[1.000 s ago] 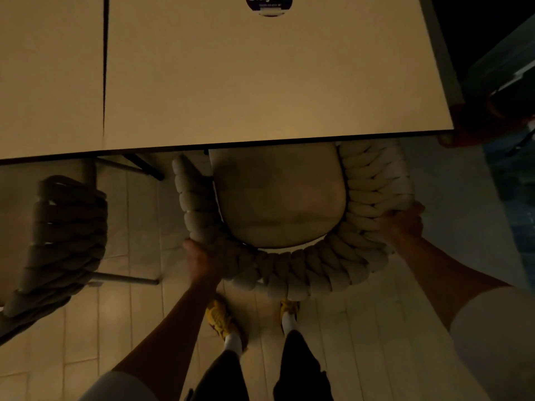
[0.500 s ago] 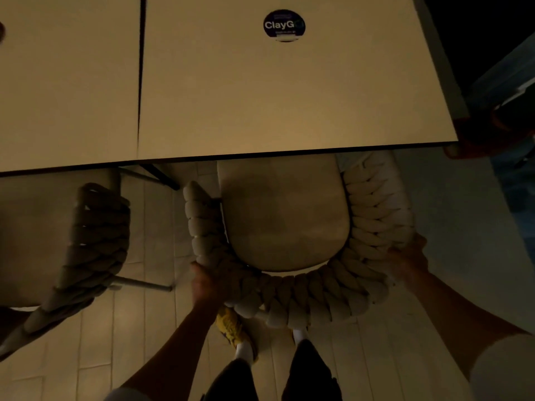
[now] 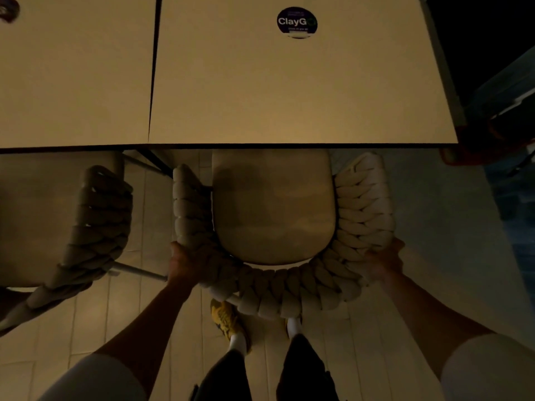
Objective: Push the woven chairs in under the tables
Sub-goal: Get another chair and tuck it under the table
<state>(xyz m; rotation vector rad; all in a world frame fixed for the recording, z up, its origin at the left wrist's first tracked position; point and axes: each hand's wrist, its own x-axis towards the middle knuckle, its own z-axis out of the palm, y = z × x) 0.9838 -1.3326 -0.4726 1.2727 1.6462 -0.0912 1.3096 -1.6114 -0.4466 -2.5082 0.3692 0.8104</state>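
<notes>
Fingers (image 3: 193, 257) of the left hand (image 3: 185, 266) curl round one back corner of the woven chair (image 3: 289, 296), and the right hand (image 3: 382, 263) grips the opposite corner, both holding the plaited rim. Only the front of its seat cushion (image 3: 273, 209) sits beneath the edge of the table (image 3: 289, 91); most of the seat and the whole back stand out, so this push looks barely begun. To the left a second woven chair (image 3: 98, 227) also juts out from the neighbouring table (image 3: 72, 68), and I'd say it wants pushing in too.
</notes>
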